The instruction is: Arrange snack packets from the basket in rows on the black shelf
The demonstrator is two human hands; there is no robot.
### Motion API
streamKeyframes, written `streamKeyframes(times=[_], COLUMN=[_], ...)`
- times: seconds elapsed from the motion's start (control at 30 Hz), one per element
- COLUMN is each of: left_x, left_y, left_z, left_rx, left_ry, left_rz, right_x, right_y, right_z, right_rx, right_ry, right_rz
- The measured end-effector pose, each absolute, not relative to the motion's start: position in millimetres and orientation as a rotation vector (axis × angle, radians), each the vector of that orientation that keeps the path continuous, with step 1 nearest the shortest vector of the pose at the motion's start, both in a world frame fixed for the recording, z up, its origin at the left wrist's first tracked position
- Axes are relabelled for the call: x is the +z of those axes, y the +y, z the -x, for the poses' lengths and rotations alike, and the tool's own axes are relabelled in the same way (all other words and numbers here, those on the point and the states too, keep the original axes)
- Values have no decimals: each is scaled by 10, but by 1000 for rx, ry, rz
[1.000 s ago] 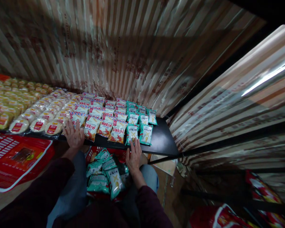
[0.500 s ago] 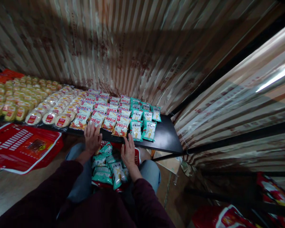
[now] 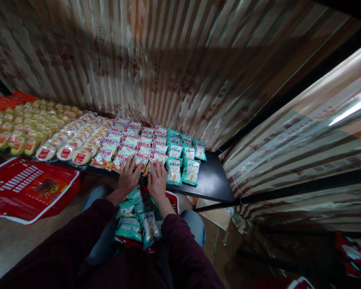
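My left hand (image 3: 129,176) lies with its fingers stretched over the front row of white-and-orange snack bags (image 3: 102,155), touching their lower edges. Beside it, my right hand (image 3: 157,180) rests its spread fingers on the rightmost front bag of the same kind. Neither hand grips anything. Green-and-white snack bags (image 3: 174,170) stand in short rows to the right of my right hand. Below my hands, more green snack bags (image 3: 129,226) fill a red basket (image 3: 172,200) between my knees, partly hidden by my forearms.
Round white packaged cakes (image 3: 63,151), yellow packs (image 3: 19,144) and orange packs (image 3: 15,98) line the black shelf (image 3: 212,182) to the left. A red basket (image 3: 55,202) sits on the floor at left. Striped sheeting (image 3: 180,60) hangs behind, and a black bar (image 3: 276,196) runs to the right.
My right hand has moved up and left onto the front snack bags. My left hand has shifted right along the row, closer to it. The view has tilted slightly.
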State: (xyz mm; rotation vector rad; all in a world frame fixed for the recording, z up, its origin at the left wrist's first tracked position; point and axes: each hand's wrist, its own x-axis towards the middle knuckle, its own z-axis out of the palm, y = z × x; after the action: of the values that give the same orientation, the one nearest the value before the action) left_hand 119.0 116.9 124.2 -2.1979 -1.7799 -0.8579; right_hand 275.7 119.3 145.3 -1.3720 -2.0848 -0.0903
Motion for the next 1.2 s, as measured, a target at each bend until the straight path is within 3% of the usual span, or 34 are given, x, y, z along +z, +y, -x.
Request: streamKeyframes(times=[0.47,1.2], left_x=[1247,1237], left_y=[1277,1353], left_z=[-1116,-1088], left_rx=[-935,-879], left_ry=[-1714,-1884], left_rz=[2241,2177], right_x=[1733,1589], right_y=[2175,2246], right_z=[-2401,-2344], right_rx=[-53,-52], right_ry=[-2217,-2284], right_rz=[1415,1288])
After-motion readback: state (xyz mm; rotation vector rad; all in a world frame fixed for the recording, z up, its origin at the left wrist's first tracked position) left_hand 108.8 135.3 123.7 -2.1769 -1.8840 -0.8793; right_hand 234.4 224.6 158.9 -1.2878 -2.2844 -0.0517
